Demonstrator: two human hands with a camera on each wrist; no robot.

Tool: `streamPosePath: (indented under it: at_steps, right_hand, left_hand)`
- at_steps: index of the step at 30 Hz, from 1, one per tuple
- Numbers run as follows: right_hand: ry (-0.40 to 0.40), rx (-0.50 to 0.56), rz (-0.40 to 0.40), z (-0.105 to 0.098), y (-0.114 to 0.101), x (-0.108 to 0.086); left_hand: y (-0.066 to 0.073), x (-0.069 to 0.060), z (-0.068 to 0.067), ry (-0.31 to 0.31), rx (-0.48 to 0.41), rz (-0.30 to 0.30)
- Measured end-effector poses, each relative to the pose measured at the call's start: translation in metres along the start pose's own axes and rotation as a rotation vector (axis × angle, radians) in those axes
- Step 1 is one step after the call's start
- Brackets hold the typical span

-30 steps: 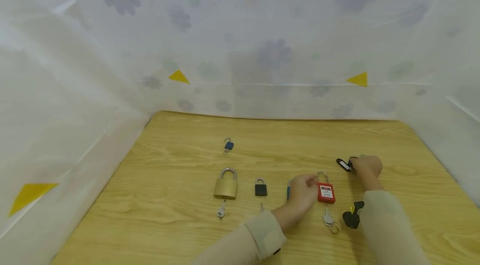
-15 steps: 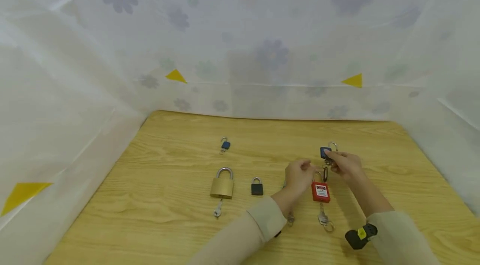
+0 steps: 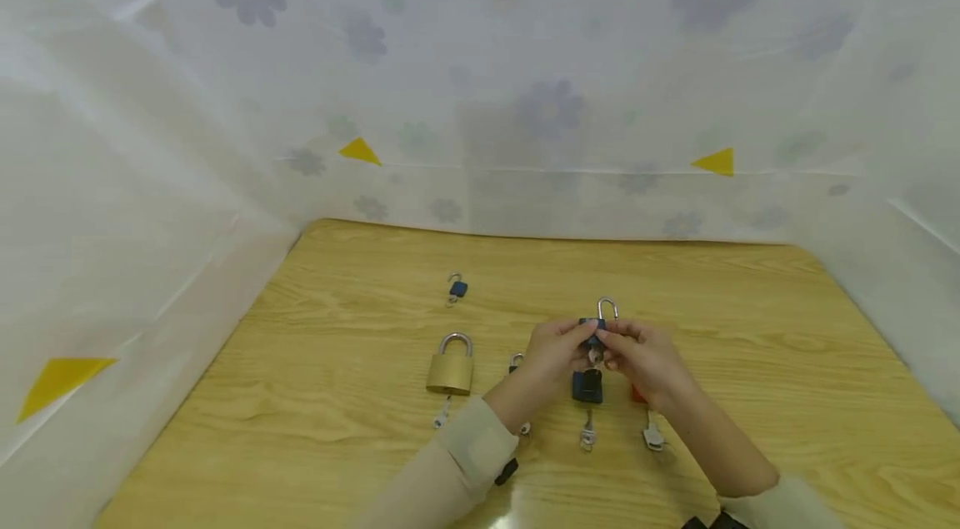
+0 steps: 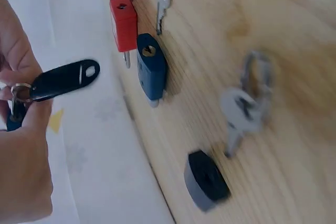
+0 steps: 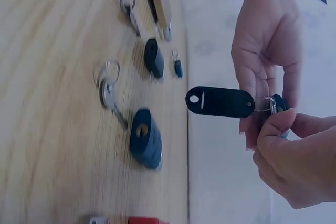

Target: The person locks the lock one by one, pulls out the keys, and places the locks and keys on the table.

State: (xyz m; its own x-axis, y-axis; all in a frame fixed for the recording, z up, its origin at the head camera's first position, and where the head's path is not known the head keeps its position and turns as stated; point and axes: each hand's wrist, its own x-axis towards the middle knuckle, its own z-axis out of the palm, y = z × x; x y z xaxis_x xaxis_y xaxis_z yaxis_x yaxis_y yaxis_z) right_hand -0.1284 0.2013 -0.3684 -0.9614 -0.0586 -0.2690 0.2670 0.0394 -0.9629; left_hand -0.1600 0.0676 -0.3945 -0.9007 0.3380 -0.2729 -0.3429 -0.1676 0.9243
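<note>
Both hands meet above the table around a small blue padlock (image 3: 587,324). Its shackle (image 3: 607,308) stands up, unlatched at one end. My left hand (image 3: 552,354) holds the body from the left, and my right hand (image 3: 651,362) pinches its lower right, by the key; exact fingertip contact is partly hidden. From the key's ring (image 5: 271,103) dangles a black key tag (image 5: 220,102). Under the hands lies a larger blue padlock (image 4: 152,72) with a key (image 3: 587,435) before it. A red padlock (image 4: 125,24) sits beside it, mostly behind my right hand in the head view.
Left of the hands are a big brass padlock (image 3: 450,369) with a key (image 3: 442,412), and a black padlock (image 4: 206,182) with its own key (image 4: 244,111). Farther back lies a tiny blue padlock (image 3: 458,289), its shackle unlatched. White flowered sheeting (image 3: 547,179) walls the wooden table (image 3: 337,329).
The right hand picked up the blue padlock with its tag at the right and brought it leftward. The left hand shifted left and now holds the padlock too.
</note>
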Motion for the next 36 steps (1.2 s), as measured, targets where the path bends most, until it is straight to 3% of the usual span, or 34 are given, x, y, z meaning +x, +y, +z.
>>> streamPosePath:
  at_steps: [6, 10, 14, 22, 25, 30, 33, 36]
  right_hand:
    - [-0.001, -0.038, -0.044, 0.018, 0.004, -0.019]
    - [-0.008, -0.066, -0.045, 0.029, 0.013, -0.030]
    - [-0.090, -0.084, -0.040, 0.031, 0.021, -0.037]
    - [-0.328, 0.037, -0.066, 0.014, 0.037, -0.031]
    - [-0.420, 0.127, -0.157, 0.013, 0.042, -0.025]
    - [-0.694, 0.355, -0.357, 0.017, 0.044, -0.017]
    - [-0.842, 0.488, -0.386, 0.021, 0.044, -0.014]
    - [-0.933, 0.580, -0.384, 0.023, 0.043, -0.013]
  left_hand:
    - [0.003, -0.024, -0.024, -0.080, 0.008, -0.019]
    - [-0.003, -0.044, -0.033, -0.085, -0.042, -0.042]
    - [-0.012, -0.059, -0.042, -0.095, -0.080, -0.057]
    - [-0.017, -0.080, -0.060, -0.222, -0.125, -0.112]
    - [-0.014, -0.085, -0.062, -0.286, -0.149, -0.112]
    - [-0.009, -0.090, -0.059, -0.412, -0.194, -0.119]
    - [-0.008, -0.092, -0.058, -0.445, -0.211, -0.122]
    - [-0.007, -0.094, -0.057, -0.451, -0.217, -0.119]
